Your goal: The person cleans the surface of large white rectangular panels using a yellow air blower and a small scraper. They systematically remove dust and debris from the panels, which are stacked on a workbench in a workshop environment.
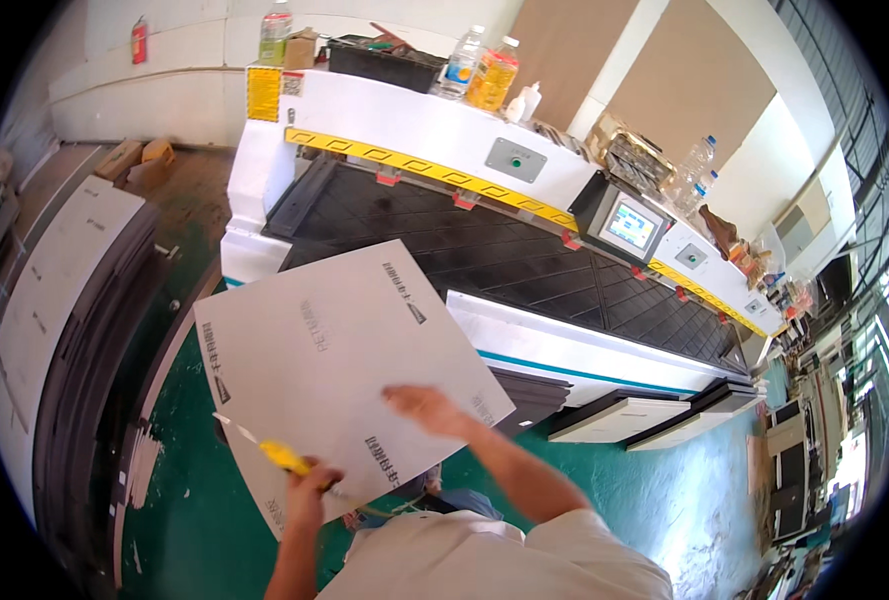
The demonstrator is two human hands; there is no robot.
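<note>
A pale grey square panel point(334, 340) with dark printed markings lies tilted in front of me. My left hand point(314, 485) is closed around a yellow-handled knife point(284, 457) over the panel's near left part. Its long pale blade points up and left, past the panel's left edge. My right hand point(424, 410) is over the panel's right half, fingers stretched out to the left and slightly blurred. Nothing shows in that hand. Whether its palm touches the panel I cannot tell. What supports the panel underneath is mostly hidden.
Beyond the panel stands a long white machine point(404, 105) with a black bed point(434, 230) and a touchscreen point(629, 222). Bottles point(492, 75) and a black bin point(384, 65) sit on top. Stacked boards point(64, 290) stand left; more panels point(619, 418) lean against the machine's base.
</note>
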